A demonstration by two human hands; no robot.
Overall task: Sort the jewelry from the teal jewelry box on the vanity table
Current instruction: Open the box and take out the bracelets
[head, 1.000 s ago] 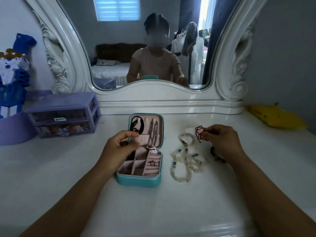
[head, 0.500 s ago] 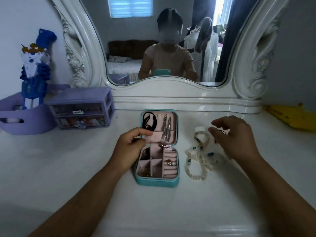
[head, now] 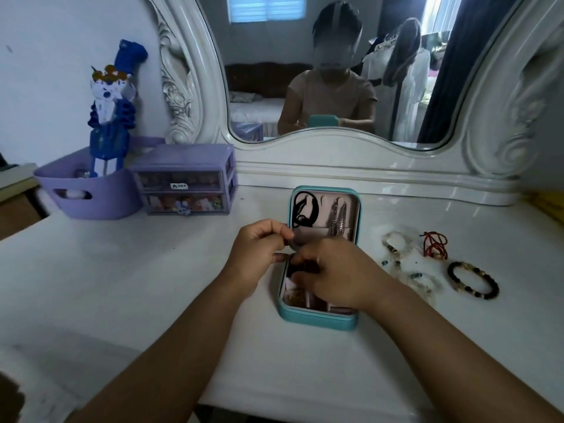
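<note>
Head cam looks straight down at the teal jewelry box (head: pixel 317 319), sitting open at centre frame on the white vanity table (head: pixel 152 285) with its lid leaning back toward the mirror. Both hands are bunched over the box's upper left corner. The left hand (head: pixel 259 254) has its thumb and fingers curled by the hinge edge, pinching something tiny, and honestly I can't make out what. The right hand (head: pixel 332 276) is knuckles-up over the tray with its fingers curled down into the compartments; it hides whatever they're on, so whether it's got a piece is anyone's guess.

Off to the right of the frame there's already a little pile going: pale beaded strands (head: pixel 406 267) just beside the box, a red cord (head: pixel 435 245) above them, and a dark bead bracelet (head: pixel 473 280) furthest out. A black cord (head: pixel 305 209) and silver chains (head: pixel 337 221) hang in the lid.

So I'd say we're mid-sort, fishing the next piece out. Next move probably needs a clean fingertip pinch and a slow lift so nothing snags, then over to the right side.
</note>
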